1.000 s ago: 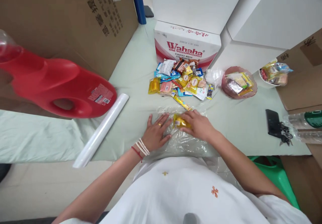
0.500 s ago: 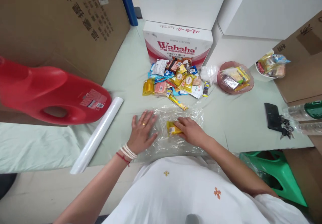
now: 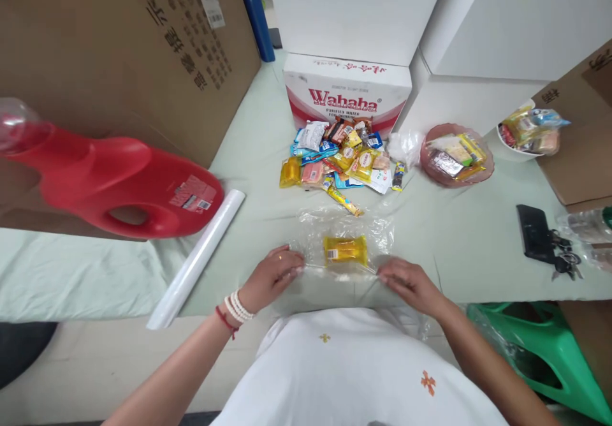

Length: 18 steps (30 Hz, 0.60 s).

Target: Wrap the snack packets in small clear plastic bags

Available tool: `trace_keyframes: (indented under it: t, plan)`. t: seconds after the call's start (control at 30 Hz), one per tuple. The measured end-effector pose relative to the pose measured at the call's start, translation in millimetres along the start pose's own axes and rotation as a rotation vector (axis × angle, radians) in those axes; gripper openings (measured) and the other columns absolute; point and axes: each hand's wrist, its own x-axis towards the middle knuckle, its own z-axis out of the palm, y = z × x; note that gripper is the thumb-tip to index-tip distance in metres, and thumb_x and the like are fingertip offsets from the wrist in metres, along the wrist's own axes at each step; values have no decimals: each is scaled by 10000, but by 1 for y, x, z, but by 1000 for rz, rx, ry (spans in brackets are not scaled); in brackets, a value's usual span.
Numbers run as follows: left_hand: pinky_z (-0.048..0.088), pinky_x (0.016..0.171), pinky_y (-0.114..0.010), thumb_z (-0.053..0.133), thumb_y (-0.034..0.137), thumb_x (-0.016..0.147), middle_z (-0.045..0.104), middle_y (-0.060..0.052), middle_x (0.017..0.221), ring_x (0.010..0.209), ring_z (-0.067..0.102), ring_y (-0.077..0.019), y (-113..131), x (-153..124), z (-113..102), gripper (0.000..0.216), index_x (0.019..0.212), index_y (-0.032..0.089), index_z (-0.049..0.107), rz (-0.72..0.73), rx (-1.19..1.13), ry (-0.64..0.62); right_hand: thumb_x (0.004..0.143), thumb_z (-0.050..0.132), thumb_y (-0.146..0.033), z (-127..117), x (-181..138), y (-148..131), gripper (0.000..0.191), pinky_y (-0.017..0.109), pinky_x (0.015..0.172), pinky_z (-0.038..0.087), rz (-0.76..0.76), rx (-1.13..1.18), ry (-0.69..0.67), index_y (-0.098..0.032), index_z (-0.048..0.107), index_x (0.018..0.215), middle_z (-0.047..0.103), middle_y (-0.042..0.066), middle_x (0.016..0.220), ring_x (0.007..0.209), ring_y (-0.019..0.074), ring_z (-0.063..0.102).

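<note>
A yellow snack packet (image 3: 345, 250) lies inside a clear plastic bag (image 3: 348, 235) spread flat on the pale green table (image 3: 258, 158) right in front of me. My left hand (image 3: 270, 277), with a ring and bead bracelets, pinches the near left edge of the bag. At the bag's near right edge, my right hand (image 3: 411, 282) pinches it too. Both hands sit just below the packet, one on each side.
A heap of wrapped snacks (image 3: 342, 158) lies behind the bag, before a Wahaha carton (image 3: 347, 94). A pink bowl (image 3: 456, 157) and a white bowl (image 3: 526, 134) hold more snacks. Left: red detergent jug (image 3: 115, 180), white roll (image 3: 198, 257). Right: black phone (image 3: 534, 233), keys (image 3: 564, 261).
Both hands have drawn back from lying flat on the bag and packet to its near edge. The right hand has let go of the yellow packet, which now lies uncovered in the bag.
</note>
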Motion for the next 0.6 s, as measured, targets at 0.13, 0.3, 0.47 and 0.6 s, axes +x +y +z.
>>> trace_keyframes:
  t: [0.13,0.3,0.47,0.6]
  plan:
    - [573,855,-370,447,397,1004,749,-66,920,868,696,-219,-3,48,-18,314,983,202,692,-175,-43,32,1022,524,-480,-16,33,2,316,300,722,535,226,-40,143,-223,707,1001,745,46,881,782,197,683]
    - [531,994,-499,599,316,854,704,-164,1151,1114,633,-331,-16,80,-26,382,1190,148,672,-202,232,211,976,526,-317,-13,57,16,262,299,730,491,376,-358,66,-205,708,1128,758,59,925,827,221,691]
    - [462,1050,-557,510,217,910,664,-171,1185,1159,598,-341,2,40,-46,315,1180,173,666,-265,409,714,984,551,-314,-26,55,7,370,355,841,509,310,-547,53,-196,643,1322,713,127,1161,1033,282,650]
    - [457,982,-507,526,139,889,717,-89,1036,1039,638,-291,53,6,-31,282,1086,258,689,-12,511,895,1017,522,-344,-44,88,-15,392,444,952,489,151,-642,142,-171,628,1352,672,167,1216,1116,338,567]
